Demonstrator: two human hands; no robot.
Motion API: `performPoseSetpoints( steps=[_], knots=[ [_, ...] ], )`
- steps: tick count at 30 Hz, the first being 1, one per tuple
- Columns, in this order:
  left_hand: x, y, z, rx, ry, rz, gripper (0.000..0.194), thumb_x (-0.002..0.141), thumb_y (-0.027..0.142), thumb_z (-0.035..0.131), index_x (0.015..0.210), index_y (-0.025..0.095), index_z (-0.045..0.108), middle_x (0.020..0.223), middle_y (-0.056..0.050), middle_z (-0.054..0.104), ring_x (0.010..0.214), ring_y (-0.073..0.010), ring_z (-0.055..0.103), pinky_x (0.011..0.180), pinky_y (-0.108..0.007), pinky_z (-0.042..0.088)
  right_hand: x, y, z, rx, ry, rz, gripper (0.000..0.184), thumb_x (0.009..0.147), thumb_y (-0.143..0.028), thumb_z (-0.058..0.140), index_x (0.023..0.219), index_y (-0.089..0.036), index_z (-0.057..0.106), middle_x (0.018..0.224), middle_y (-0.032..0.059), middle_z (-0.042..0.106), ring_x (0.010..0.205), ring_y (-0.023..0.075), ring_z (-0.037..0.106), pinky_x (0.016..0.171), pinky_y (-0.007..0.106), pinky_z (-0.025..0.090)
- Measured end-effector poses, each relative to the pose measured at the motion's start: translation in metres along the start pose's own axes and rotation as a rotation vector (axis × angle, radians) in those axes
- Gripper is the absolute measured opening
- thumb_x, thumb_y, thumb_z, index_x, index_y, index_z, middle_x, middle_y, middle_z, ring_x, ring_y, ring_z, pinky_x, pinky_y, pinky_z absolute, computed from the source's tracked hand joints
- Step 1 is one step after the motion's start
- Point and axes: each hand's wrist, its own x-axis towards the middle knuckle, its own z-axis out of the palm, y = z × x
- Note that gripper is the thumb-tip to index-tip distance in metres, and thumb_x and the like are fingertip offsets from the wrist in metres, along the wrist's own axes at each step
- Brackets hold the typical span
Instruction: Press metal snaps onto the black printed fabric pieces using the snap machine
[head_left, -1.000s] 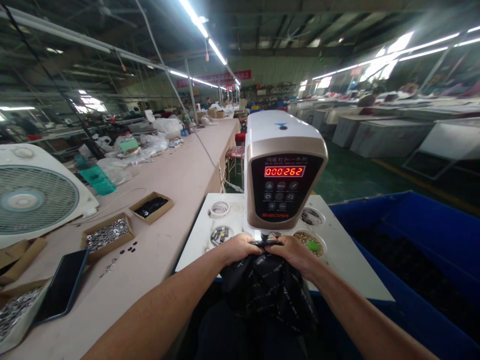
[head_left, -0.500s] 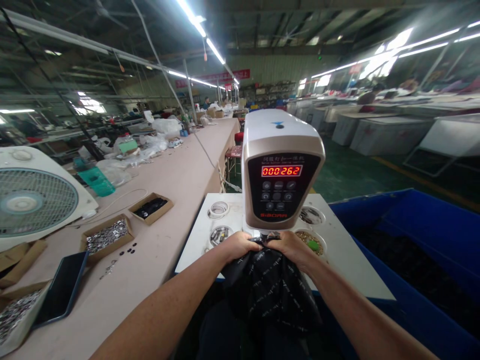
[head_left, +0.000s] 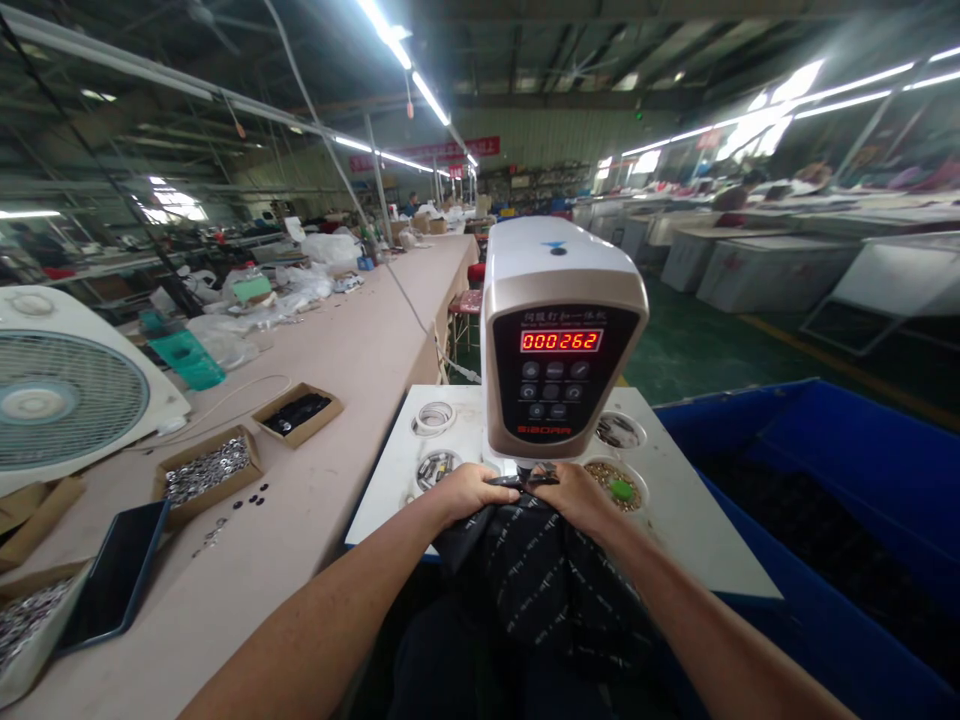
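Straight ahead stands a white and gold button-fastening machine [head_left: 564, 262], its red display reading 000262. My left hand [head_left: 476, 492] pinches the edge of a black garment [head_left: 536, 570] with small white print, just left of the machine's press point. On the other side my right hand [head_left: 570, 495] grips the same edge, fingers closed. Between the hands, the cloth edge lies under the machine head, and the exact contact there is hidden. The rest of the garment hangs down towards my lap.
Round wells in the white machine table [head_left: 705, 540] hold metal parts and brass pieces [head_left: 600, 478]. At left, a long table [head_left: 300, 510] carries a box of metal snaps [head_left: 206, 470], a box of black pieces [head_left: 300, 412], a phone [head_left: 116, 570] and a fan [head_left: 67, 400]. A blue bin [head_left: 750, 405] stands right.
The garment's hanging part has shifted slightly and lies in different folds. Both hands stay at the machine head with the same grip. The view has moved a little; the display reads the same.
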Motion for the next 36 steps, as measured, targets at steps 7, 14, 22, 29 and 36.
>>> performPoseSetpoints(
  steps=[7, 14, 22, 29, 36],
  knots=[
    [0.002, -0.016, 0.01, 0.102, 0.225, 0.085, 0.047, 0.07, 0.058, 0.073, 0.09, 0.015, 0.07, 0.08, -0.002, 0.068, 0.079, -0.019, 0.06, 0.074, -0.029, 0.042, 0.003, 0.009, 0.006, -0.03, 0.052, -0.043, 0.023, 0.072, -0.043, 0.063, 0.073, -0.021, 0.067, 0.071, 0.0006, 0.068, 0.075, 0.0229, 0.062, 0.067, 0.03, 0.04],
    [-0.002, -0.01, 0.025, 0.214, 0.398, 0.082, 0.03, 0.078, 0.047, 0.068, 0.082, 0.017, 0.068, 0.076, -0.001, 0.066, 0.078, -0.0188, 0.059, 0.07, -0.028, 0.037, 0.002, 0.016, 0.008, -0.026, 0.06, -0.08, 0.022, 0.075, -0.042, 0.062, 0.076, -0.02, 0.067, 0.071, 0.0004, 0.068, 0.075, 0.0221, 0.063, 0.068, 0.03, 0.042],
    [-0.003, -0.008, 0.029, 0.245, 0.437, 0.09, 0.024, 0.079, 0.043, 0.068, 0.08, 0.019, 0.068, 0.082, -0.002, 0.071, 0.084, -0.0197, 0.062, 0.074, -0.028, 0.039, -0.013, 0.006, -0.003, -0.043, 0.052, -0.129, 0.032, 0.085, -0.048, 0.055, 0.087, -0.02, 0.07, 0.073, -0.0004, 0.069, 0.071, 0.0206, 0.063, 0.066, 0.029, 0.043],
    [-0.006, -0.009, 0.027, 0.251, 0.417, 0.102, 0.021, 0.077, 0.037, 0.069, 0.085, 0.018, 0.067, 0.081, -0.002, 0.071, 0.079, -0.0192, 0.062, 0.07, -0.028, 0.04, -0.012, 0.017, 0.016, -0.175, 0.203, -0.122, 0.028, 0.091, -0.044, 0.056, 0.088, -0.023, 0.074, 0.09, 0.0068, 0.078, 0.09, 0.0272, 0.071, 0.077, 0.032, 0.044],
    [-0.024, -0.008, 0.021, 0.284, 0.319, 0.244, 0.032, 0.084, 0.048, 0.063, 0.1, 0.02, 0.066, 0.086, -0.001, 0.071, 0.084, -0.0198, 0.063, 0.078, -0.03, 0.044, -0.01, 0.027, 0.023, -0.295, 0.235, -0.145, 0.026, 0.095, -0.043, 0.054, 0.096, -0.025, 0.072, 0.096, 0.008, 0.08, 0.094, 0.0277, 0.073, 0.077, 0.032, 0.044]
  ],
)
